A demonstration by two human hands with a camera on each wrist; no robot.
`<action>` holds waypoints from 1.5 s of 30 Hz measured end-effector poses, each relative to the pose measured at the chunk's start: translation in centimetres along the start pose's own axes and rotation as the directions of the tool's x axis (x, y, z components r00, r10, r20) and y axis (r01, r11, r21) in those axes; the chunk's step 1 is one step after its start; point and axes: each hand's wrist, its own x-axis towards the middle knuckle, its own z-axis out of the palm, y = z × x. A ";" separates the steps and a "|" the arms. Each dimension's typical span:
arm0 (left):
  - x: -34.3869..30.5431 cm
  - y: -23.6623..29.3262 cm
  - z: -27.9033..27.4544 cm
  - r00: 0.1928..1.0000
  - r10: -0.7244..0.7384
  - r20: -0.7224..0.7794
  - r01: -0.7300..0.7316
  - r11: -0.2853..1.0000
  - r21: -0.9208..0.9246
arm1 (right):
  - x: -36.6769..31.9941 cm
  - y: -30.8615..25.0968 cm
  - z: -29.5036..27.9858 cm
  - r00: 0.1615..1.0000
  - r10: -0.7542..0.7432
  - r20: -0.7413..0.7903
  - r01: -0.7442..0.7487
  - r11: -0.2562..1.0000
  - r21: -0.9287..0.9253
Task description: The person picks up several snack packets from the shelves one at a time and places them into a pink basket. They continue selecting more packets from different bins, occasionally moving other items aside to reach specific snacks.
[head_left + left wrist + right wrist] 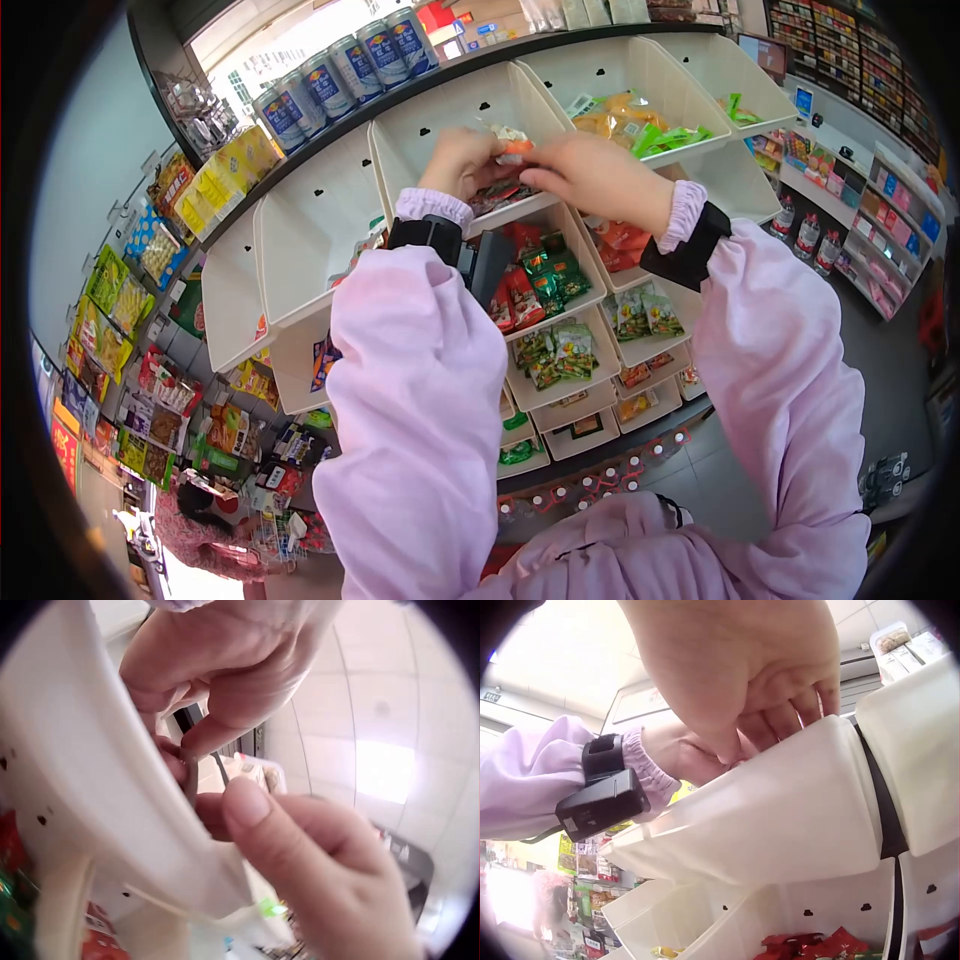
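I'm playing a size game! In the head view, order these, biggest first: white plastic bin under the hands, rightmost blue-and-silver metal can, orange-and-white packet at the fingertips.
1. White plastic bin
2. Rightmost can
3. Orange-and-white packet, though it's partly hidden

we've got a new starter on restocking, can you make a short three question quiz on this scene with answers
1. Multiple choice: in the head view, what stands in a row above the white bins, at upper left? A) jars B) cans C) cups
2. True or false: the right hand is gripping the edge of a drinks can.
3. Fill in the missing word: the band round the right wrist is ____ in colour.

Key:
1. B
2. False; it and the left hand hold a small packet at their fingertips.
3. black
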 end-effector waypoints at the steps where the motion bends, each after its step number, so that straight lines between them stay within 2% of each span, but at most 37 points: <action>1: 0.0 0.0 -0.6 0.998 0.047 0.044 -0.044 0.998 -0.053 | 0.0 -0.2 -0.1 0.997 -0.015 -0.079 0.019 0.998 0.052; 4: -3.3 0.7 -1.1 0.991 0.130 -0.005 -0.130 0.984 -0.122 | -0.1 -1.2 -0.8 0.968 0.005 -0.253 0.032 0.989 0.141; 6: -5.4 0.0 -2.3 0.966 0.260 -0.004 -0.257 0.952 -0.169 | -0.5 -2.4 -0.7 0.922 0.007 -0.386 0.052 0.988 0.142; 7: -7.0 -0.6 -2.8 0.941 0.338 -0.026 -0.337 0.924 -0.179 | -0.9 -2.8 -0.2 0.926 0.049 -0.374 0.014 0.987 0.163; 8: -8.6 -1.2 -3.3 0.909 0.413 -0.050 -0.415 0.891 -0.185 | -1.3 -3.5 0.4 0.943 0.164 -0.290 -0.040 0.920 0.389; 10: -12.6 -2.4 -4.2 0.857 0.504 -0.107 -0.515 0.841 -0.164 | -1.9 -6.4 1.2 0.946 0.323 -0.036 -0.188 0.635 0.749; 11: -14.6 -3.2 -4.8 0.828 0.544 -0.137 -0.560 0.815 -0.148 | -2.6 -8.5 0.8 0.948 0.310 0.070 -0.224 0.495 0.840; 14: -20.3 -6.4 -7.2 0.797 0.555 -0.239 -0.595 0.791 -0.144 | -4.3 -12.8 3.0 0.947 0.142 0.288 -0.303 0.100 0.948; 15: -22.1 -7.7 -8.4 0.795 0.550 -0.257 -0.593 0.793 -0.140 | -5.1 -14.5 3.6 0.923 0.117 0.367 -0.374 0.041 0.927; 16: -23.9 -9.1 -9.5 0.808 0.525 -0.266 -0.572 0.807 -0.145 | -5.9 -16.2 4.7 0.913 0.083 0.398 -0.397 -0.033 0.917; 19: -29.9 -14.2 -13.1 0.859 0.418 -0.295 -0.483 0.853 -0.198 | -8.9 -20.8 9.9 0.872 -0.025 0.489 -0.487 -0.154 0.860; 20: -32.1 -16.1 -14.3 0.884 0.335 -0.325 -0.420 0.874 -0.243 | -9.8 -22.4 11.0 0.819 -0.075 0.569 -0.573 -0.145 0.807; 22: -36.6 -19.9 -16.1 0.911 0.168 -0.376 -0.306 0.888 -0.343 | -12.4 -25.3 15.2 0.767 -0.166 0.619 -0.640 -0.133 0.757; 23: -39.0 -21.7 -17.0 0.909 0.099 -0.405 -0.255 0.901 -0.351 | -13.2 -26.8 16.7 0.696 -0.229 0.681 -0.716 -0.143 0.683; 24: -41.6 -23.4 -17.8 0.903 0.029 -0.429 -0.202 0.909 -0.364 | -14.4 -28.6 18.3 0.595 -0.246 0.765 -0.801 -0.101 0.590; 26: -47.0 -26.7 -18.8 0.875 -0.093 -0.475 -0.123 0.907 -0.403 | -17.4 -32.2 21.2 0.510 -0.352 0.785 -0.858 -0.146 0.492; 27: -49.9 -28.3 -19.1 0.858 -0.142 -0.494 -0.096 0.900 -0.426 | -18.3 -34.1 21.8 0.442 -0.419 0.793 -0.893 -0.121 0.434; 28: -52.3 -28.7 -19.1 0.841 -0.189 -0.507 -0.072 0.890 -0.450 | -20.2 -36.0 23.3 0.419 -0.463 0.781 -0.905 -0.144 0.400; 30: -57.5 -30.3 -18.8 0.800 -0.310 -0.513 -0.007 0.851 -0.525 | -23.1 -39.1 25.5 0.323 -0.560 0.763 -0.933 -0.053 0.356; 31: -59.7 -31.0 -18.6 0.765 -0.370 -0.527 0.064 0.858 -0.510 | -24.1 -40.9 25.8 0.327 -0.559 0.762 -0.931 -0.050 0.362; 32: -61.8 -31.6 -18.3 0.728 -0.428 -0.536 0.138 0.857 -0.497 | -25.3 -42.3 26.8 0.245 -0.614 0.750 -0.929 0.072 0.362; 34: -65.7 -34.1 -17.5 0.619 -0.556 -0.556 0.048 0.732 -0.679 | -27.4 -44.9 28.8 0.079 -0.685 0.724 -0.873 0.303 0.382; 35: -67.6 -35.2 -17.0 0.565 -0.618 -0.547 -0.009 0.658 -0.753 | -28.5 -46.3 29.2 0.041 -0.688 0.724 -0.898 0.293 0.328; 38: -71.2 -36.6 -16.6 0.430 -0.690 -0.582 -0.153 0.580 -0.800 | -31.2 -50.8 30.3 -0.184 -0.650 0.738 -0.924 0.370 0.096; 39: -72.7 -38.0 -16.7 0.424 -0.700 -0.575 -0.166 0.564 -0.809 | -31.6 -52.2 30.5 -0.242 -0.629 0.739 -0.937 0.349 -0.009; 42: -76.7 -41.2 -17.7 0.441 -0.739 -0.509 -0.218 0.462 -0.860 | -35.5 -55.5 33.2 -0.282 -0.656 0.700 -0.959 0.188 -0.211; 43: -78.0 -42.7 -18.1 0.412 -0.763 -0.498 -0.226 0.444 -0.867 | -37.1 -56.4 34.5 -0.259 -0.666 0.699 -0.966 0.198 -0.168; 44: -78.9 -43.7 -18.4 0.374 -0.794 -0.480 -0.215 0.429 -0.877 | -38.3 -57.7 34.8 -0.240 -0.573 0.784 -0.970 0.164 -0.177; 45: -79.3 -44.8 -19.9 0.351 -0.816 -0.460 -0.191 0.418 -0.888 | -40.8 -59.3 37.2 -0.177 -0.546 0.819 -0.946 0.323 0.011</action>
